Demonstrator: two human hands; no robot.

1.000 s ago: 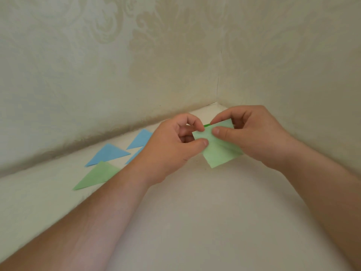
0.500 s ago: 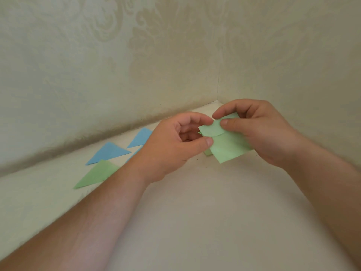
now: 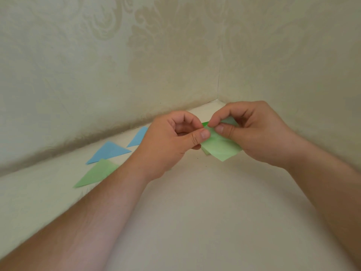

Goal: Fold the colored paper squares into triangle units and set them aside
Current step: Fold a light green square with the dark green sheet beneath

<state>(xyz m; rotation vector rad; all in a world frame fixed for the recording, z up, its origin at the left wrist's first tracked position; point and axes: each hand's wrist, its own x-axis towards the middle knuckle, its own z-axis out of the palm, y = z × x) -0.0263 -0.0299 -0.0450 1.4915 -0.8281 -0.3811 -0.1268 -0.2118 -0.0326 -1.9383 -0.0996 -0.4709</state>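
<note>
Pale tabletop (image 3: 195,222) runs from under my forearms to a wallpapered corner. Nearest, above it, my left hand (image 3: 172,141) and right hand (image 3: 257,133) both pinch the green paper square (image 3: 220,147): left thumb on its left edge, right thumb and forefinger nipping its top corner, its lower point hanging free below my fingers. Left of that paper lie a green triangle (image 3: 95,174), then two blue triangles (image 3: 109,152) nearer the wall.

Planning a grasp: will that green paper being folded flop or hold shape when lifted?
The green paper, pinched by both hands, is thin, so probably floppy. Its layered folds likely add stiffness. Probably very light, sliding at a nudge.
</note>
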